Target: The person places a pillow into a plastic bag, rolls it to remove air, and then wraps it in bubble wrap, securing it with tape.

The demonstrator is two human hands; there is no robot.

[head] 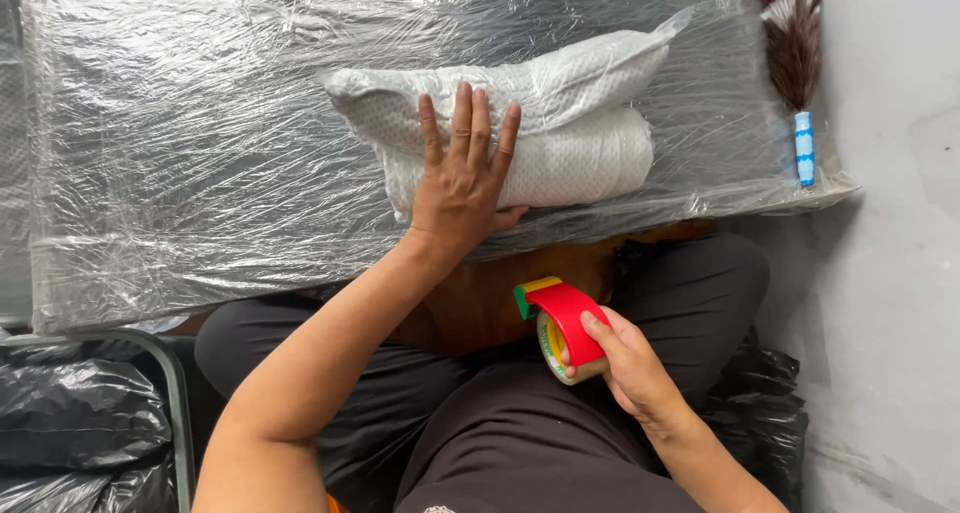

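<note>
My left hand point(462, 178) lies flat, fingers spread, on a rolled white textured pillow point(560, 123) sealed in clear plastic. The pillow rests near the front edge of a surface covered in wrinkled plastic wrap point(200, 143). My right hand point(628, 368) is lower, over my lap, gripping a red tape dispenser point(562, 323) with a green and yellow front tip and a roll of clear tape in it. The dispenser is apart from the pillow, a short way below the edge of the surface.
A brown and white feather duster point(795, 58) with a blue and white handle lies at the right edge of the wrapped surface. Black plastic bags point(80, 423) sit at the lower left beside a metal frame point(178, 403). More black plastic point(770, 413) lies at my right. Grey floor point(890, 273) is on the right.
</note>
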